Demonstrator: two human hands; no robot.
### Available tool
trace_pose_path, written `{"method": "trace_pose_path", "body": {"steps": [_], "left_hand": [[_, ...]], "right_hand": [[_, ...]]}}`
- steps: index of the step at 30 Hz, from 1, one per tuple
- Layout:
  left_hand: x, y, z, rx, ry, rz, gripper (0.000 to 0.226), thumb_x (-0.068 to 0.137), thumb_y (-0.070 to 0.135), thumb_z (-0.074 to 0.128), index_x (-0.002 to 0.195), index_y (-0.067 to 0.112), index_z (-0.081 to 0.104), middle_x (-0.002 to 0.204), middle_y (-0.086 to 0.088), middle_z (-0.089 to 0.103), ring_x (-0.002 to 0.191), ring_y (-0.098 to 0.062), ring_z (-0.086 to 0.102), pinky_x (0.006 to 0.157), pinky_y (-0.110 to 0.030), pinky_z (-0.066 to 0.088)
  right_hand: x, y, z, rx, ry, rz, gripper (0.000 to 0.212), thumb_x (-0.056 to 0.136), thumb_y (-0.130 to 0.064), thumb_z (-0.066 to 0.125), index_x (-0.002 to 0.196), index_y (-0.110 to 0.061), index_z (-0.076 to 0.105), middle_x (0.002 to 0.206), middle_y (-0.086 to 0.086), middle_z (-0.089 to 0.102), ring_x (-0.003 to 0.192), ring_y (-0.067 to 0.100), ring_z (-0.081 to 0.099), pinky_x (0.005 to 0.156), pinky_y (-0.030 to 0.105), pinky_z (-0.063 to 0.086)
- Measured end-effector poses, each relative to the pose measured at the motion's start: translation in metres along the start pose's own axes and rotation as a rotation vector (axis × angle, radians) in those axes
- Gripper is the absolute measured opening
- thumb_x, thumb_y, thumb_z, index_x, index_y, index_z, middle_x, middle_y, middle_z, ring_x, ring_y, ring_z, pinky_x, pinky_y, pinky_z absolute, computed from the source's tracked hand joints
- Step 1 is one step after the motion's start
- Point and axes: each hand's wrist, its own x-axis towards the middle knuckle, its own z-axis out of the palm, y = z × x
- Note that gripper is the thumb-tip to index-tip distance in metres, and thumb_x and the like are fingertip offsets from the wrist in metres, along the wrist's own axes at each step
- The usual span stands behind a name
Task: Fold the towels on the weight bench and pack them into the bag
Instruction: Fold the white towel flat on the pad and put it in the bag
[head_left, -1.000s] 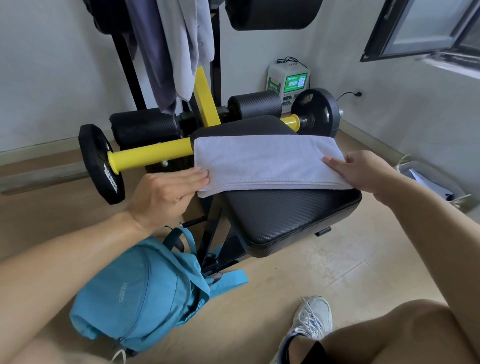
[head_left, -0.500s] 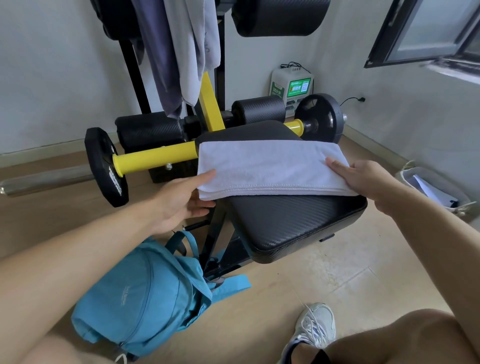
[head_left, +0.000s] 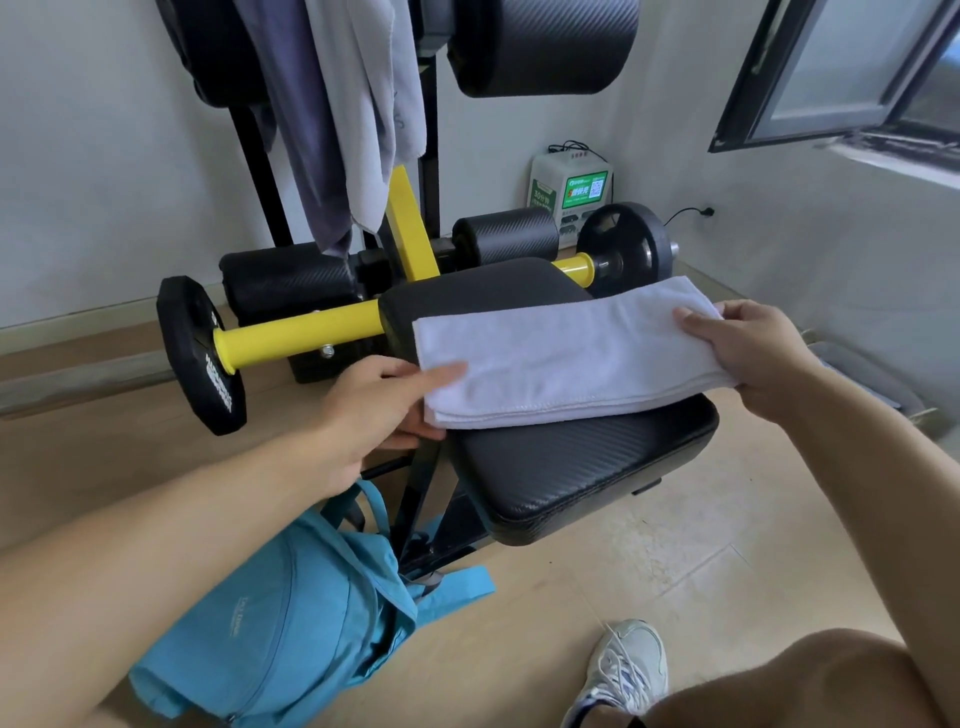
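Towel (head_left: 566, 353) had lifted off the table (head_left: 582, 462) at its right end since a moment earlier; my left hand (head_left: 384, 400) and right hand (head_left: 748, 348) pinched its ends, ready for the bag (head_left: 280, 623) on the floor near-left.

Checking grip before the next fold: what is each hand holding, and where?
Both hold the folded white towel: left hand pinches its left end, right hand its right end.

I count one folded white towel (head_left: 566, 353) on the tabletop (head_left: 582, 467), two more cloths (head_left: 358, 104) hanging from the frame, one blue bag (head_left: 291, 618) on the floor, two weight plates (head_left: 200, 358), and one white sneaker (head_left: 626, 670).
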Motion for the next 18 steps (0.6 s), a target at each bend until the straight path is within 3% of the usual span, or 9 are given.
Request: {"method": "trace_pose_path", "body": {"steps": [2,4,6,8,10,12,15,17,18], "left_hand": [[0.004,0.006,-0.004,0.049,0.318,0.217,0.042,0.085,0.054,0.073,0.107,0.020,0.059,0.081,-0.007,0.070,0.057,0.002,0.064,0.071,-0.026,0.047],[0.005,0.015,-0.006,0.186,0.439,0.562,0.030,0.090,0.040,0.073,0.111,0.023,0.058,0.081,-0.001,0.069,0.069,0.004,0.062,0.074,-0.015,0.043],[0.002,0.024,0.006,0.396,0.294,0.814,0.029,0.095,0.033,0.068,0.122,0.028,0.062,0.106,0.009,0.072,0.101,0.007,0.060,0.092,-0.008,0.040],[-0.006,0.026,0.029,0.760,0.024,0.929,0.055,0.100,0.049,0.056,0.150,0.030,0.045,0.156,0.009,0.046,0.148,-0.002,0.031,0.122,-0.021,0.021],[-0.019,0.021,0.052,1.095,-0.232,0.806,0.079,0.100,0.068,0.034,0.163,0.028,0.007,0.169,0.013,-0.006,0.152,-0.001,-0.015,0.124,-0.026,-0.011],[-0.026,0.015,0.063,1.277,-0.342,0.671,0.089,0.095,0.077,0.020,0.163,0.025,-0.005,0.169,0.010,-0.016,0.152,-0.004,-0.021,0.126,-0.033,-0.012],[-0.030,0.020,0.063,1.328,-0.263,0.609,0.092,0.092,0.079,0.013,0.162,0.021,0.018,0.171,0.002,0.007,0.158,-0.012,0.000,0.128,-0.037,0.003],[-0.028,0.026,0.062,1.303,-0.085,0.709,0.089,0.094,0.075,0.006,0.137,0.020,0.060,0.154,-0.001,0.050,0.151,-0.016,0.031,0.123,-0.036,0.019],[-0.025,0.030,0.063,1.261,0.006,0.795,0.084,0.095,0.071,0.006,0.117,0.021,0.071,0.136,0.002,0.064,0.142,-0.016,0.044,0.118,-0.034,0.028]], "right_hand": [[-0.001,-0.001,-0.005,0.018,-0.018,0.015,0.035,0.083,-0.036,0.082,0.100,-0.009,0.066,0.099,0.006,0.069,0.085,0.023,0.065,0.085,0.041,0.056],[-0.003,-0.003,-0.006,0.043,-0.035,0.015,0.039,0.082,-0.036,0.082,0.107,-0.008,0.069,0.101,0.006,0.072,0.086,0.023,0.068,0.086,0.039,0.057],[-0.004,-0.006,-0.005,0.065,-0.038,0.004,0.036,0.083,-0.035,0.082,0.107,-0.010,0.071,0.102,0.007,0.073,0.086,0.022,0.068,0.087,0.039,0.057],[-0.004,-0.010,-0.003,0.086,-0.027,-0.011,0.032,0.083,-0.035,0.082,0.104,-0.012,0.072,0.101,0.007,0.074,0.085,0.022,0.068,0.087,0.038,0.057],[-0.004,-0.013,-0.002,0.096,-0.015,-0.028,0.028,0.083,-0.034,0.081,0.100,-0.014,0.072,0.099,0.006,0.073,0.084,0.021,0.068,0.085,0.037,0.057],[-0.005,-0.014,-0.001,0.096,-0.008,-0.037,0.028,0.083,-0.034,0.081,0.101,-0.014,0.073,0.099,0.006,0.074,0.084,0.021,0.067,0.085,0.037,0.057],[-0.006,-0.015,-0.004,0.088,0.000,-0.049,0.029,0.083,-0.036,0.081,0.102,-0.015,0.073,0.102,0.007,0.074,0.085,0.021,0.067,0.087,0.038,0.057],[-0.007,-0.017,-0.005,0.094,0.001,-0.055,0.032,0.084,-0.035,0.080,0.105,-0.013,0.073,0.103,0.007,0.074,0.085,0.020,0.067,0.088,0.038,0.057],[-0.008,-0.018,-0.005,0.103,-0.008,-0.055,0.032,0.084,-0.035,0.080,0.106,-0.012,0.072,0.102,0.007,0.073,0.084,0.020,0.067,0.087,0.037,0.057]]}}
